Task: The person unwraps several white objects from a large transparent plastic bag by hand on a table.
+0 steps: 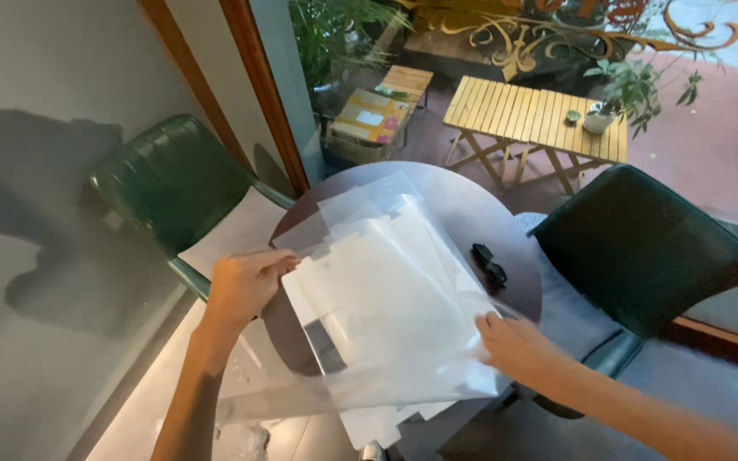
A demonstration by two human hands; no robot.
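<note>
Round dark table (pixel 480 213) by the window: we pinch a stack of clear plastic bags (pixel 386 299) at its left edge with our left hand (pixel 245 286); our right hand (pixel 514 341) clamps the near-right corner. Stack uneven, squaring unfinished; sunglasses (pixel 490 265) lie beside it.
</note>
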